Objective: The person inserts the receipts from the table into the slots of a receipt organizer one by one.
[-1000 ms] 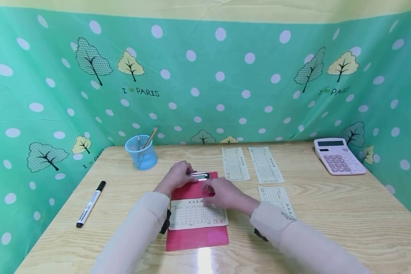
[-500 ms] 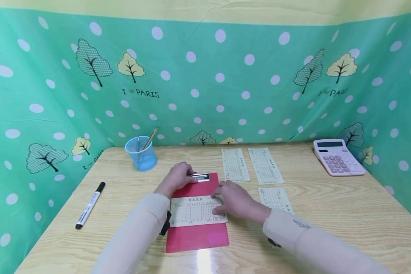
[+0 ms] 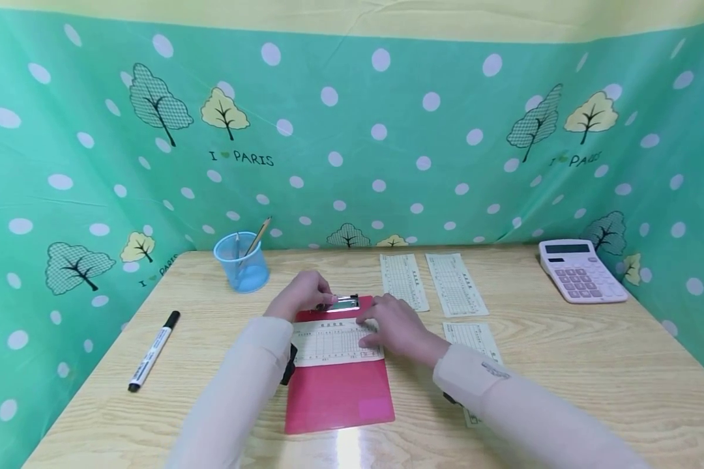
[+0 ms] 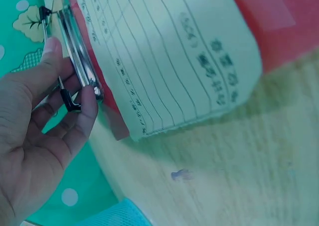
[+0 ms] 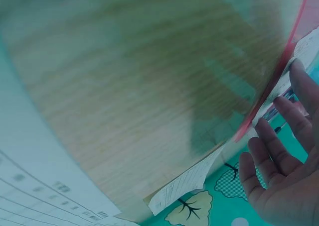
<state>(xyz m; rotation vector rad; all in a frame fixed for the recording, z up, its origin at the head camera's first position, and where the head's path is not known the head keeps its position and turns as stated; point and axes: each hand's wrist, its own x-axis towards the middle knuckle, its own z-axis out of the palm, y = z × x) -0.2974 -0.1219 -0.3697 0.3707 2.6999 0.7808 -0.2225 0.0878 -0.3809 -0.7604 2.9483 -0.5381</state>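
Note:
On the table lies a red clipboard (image 3: 340, 397) with a metal clip (image 3: 345, 303) at its far end. My left hand (image 3: 305, 293) pinches that clip; in the left wrist view, its thumb presses the wire lever and its fingers curl behind. A printed form slip (image 3: 331, 345) lies crosswise on the board, its upper edge just short of the clip (image 4: 79, 52). My right hand (image 3: 396, 329) rests at the slip's right end, with thumb and index finger spread on it. In the right wrist view, the fingertips (image 5: 297, 69) touch the paper along the board's edge.
Two more slips lie behind on the right, a left one (image 3: 403, 280) and a right one (image 3: 456, 283). Another slip (image 3: 475, 339) lies partly under my right sleeve. A blue mesh pencil cup (image 3: 251, 277), a marker (image 3: 154, 352) and a pink calculator (image 3: 581, 270) stand or lie farther out.
The form slip has slid up the board toward the clip with my right hand. My left hand stays at the clip, its wrist slightly raised and the clip lever now tipped.

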